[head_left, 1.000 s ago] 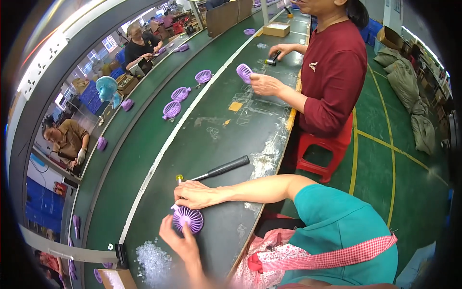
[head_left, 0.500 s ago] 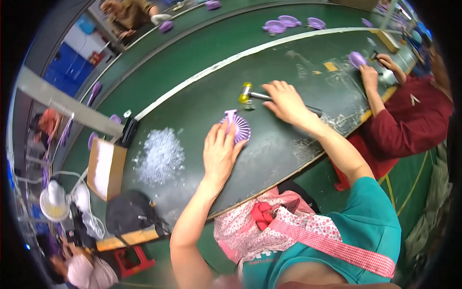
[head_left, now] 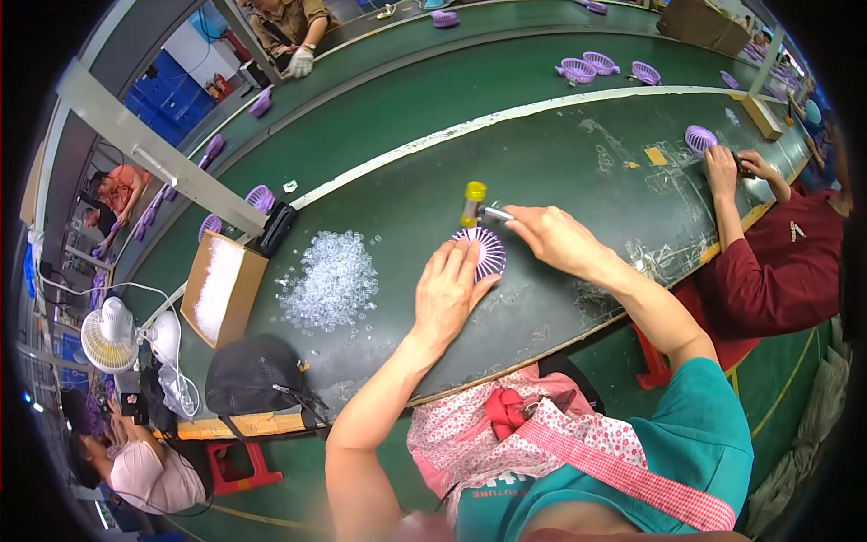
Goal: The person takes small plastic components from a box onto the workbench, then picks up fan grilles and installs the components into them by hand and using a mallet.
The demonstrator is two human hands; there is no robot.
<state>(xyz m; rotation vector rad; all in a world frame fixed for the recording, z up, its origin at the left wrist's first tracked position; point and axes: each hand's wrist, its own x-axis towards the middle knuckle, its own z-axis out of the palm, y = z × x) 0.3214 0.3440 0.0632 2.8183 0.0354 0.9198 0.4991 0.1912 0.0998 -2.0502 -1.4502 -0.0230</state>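
Holding the purple grille [head_left: 489, 254] between thumb and fingers, the left hand [head_left: 444, 296] rests on the dark bench [head_left: 397, 203]. Apart from it, the right hand [head_left: 562, 239] clamps the shaft of the yellow-ended hammer [head_left: 473, 208], its head at the grille's far edge; contact is unclear. Clear small parts [head_left: 330, 278] lie leftward. Beyond, purple housings [head_left: 576, 70] lie on the green belt [head_left: 406, 110].

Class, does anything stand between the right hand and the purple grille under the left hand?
Nothing visible does; dark worktop shows between the right hand and purple grille. The hammer head appears by its far edge, and the left hand covers its near-left part.
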